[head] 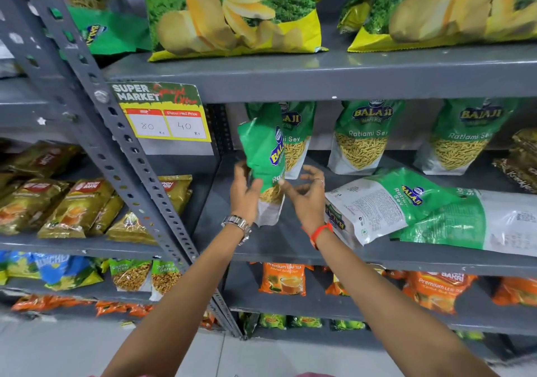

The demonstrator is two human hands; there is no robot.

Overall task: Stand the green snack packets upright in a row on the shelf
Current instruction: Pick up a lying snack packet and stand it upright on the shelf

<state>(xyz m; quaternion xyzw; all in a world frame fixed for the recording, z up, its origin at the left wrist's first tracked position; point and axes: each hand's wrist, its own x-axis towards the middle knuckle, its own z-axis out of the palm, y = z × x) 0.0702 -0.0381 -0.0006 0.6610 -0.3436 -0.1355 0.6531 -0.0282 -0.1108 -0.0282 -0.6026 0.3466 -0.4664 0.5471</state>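
A green and white snack packet (263,156) stands nearly upright at the left of the grey middle shelf (279,246), and my left hand (244,193) grips its lower part. My right hand (308,196) is beside it on the right with fingers spread, its fingertips at the packet's edge. Three more green packets stand upright in a row behind: one (299,132) directly behind the held one, another (363,135) in the middle, a third (465,135) to the right. Two green packets lie flat on the shelf at the right, one (386,205) overlapping the other (476,225).
A slotted grey upright (116,132) runs diagonally at the left, with a price card (165,112) beside it. Large chip bags (232,13) sit on the shelf above. Brown packets (520,159) lie at the far right. Orange tea packets (284,278) fill the shelf below.
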